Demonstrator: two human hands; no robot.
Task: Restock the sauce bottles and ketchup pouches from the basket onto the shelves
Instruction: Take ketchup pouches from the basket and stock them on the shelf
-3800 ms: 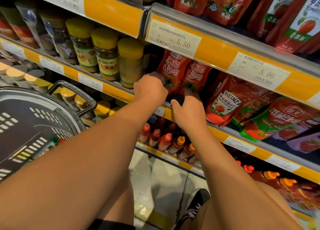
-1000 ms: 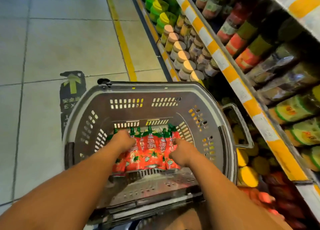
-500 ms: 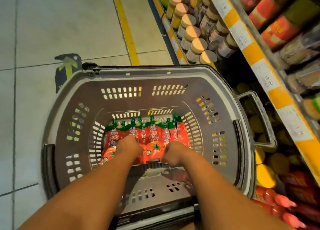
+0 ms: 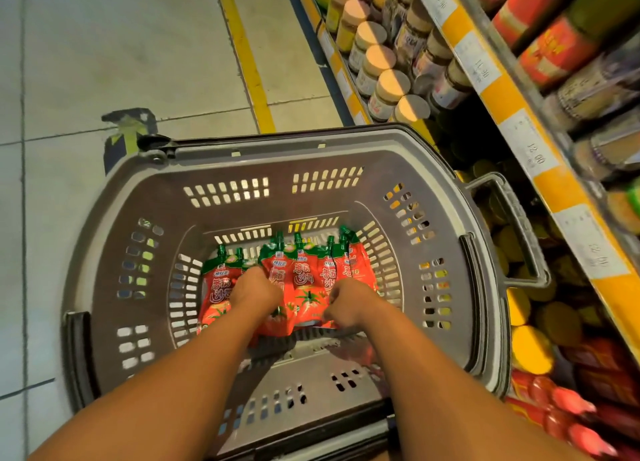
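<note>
Several red ketchup pouches (image 4: pixel 306 277) with green spouted tops lie in a row on the bottom of a grey plastic basket (image 4: pixel 277 148). Both my arms reach down into it. My left hand (image 4: pixel 254 292) sits curled over the pouches left of the middle, gripping them. My right hand (image 4: pixel 348 304) curls round the lower edge of the pouches on the right. One pouch (image 4: pixel 216 287) lies apart at the left, outside both hands. The pouches' lower halves are hidden under my hands.
Shelves with yellow price strips (image 4: pixel 512 103) run along the right, close to the basket's side handle (image 4: pixel 519 225). Beige-lidded jars (image 4: pixel 381 62) fill the lower shelf beyond; yellow lids (image 4: pixel 530 349) and red sauce bottles (image 4: pixel 571 405) show at bottom right. Tiled floor with a yellow line (image 4: pixel 249 62) lies left.
My hands left the shelf and went down into the basket. Over the last second they closed on the middle pouches, which now bunch together and rise slightly; the view has drawn nearer.
</note>
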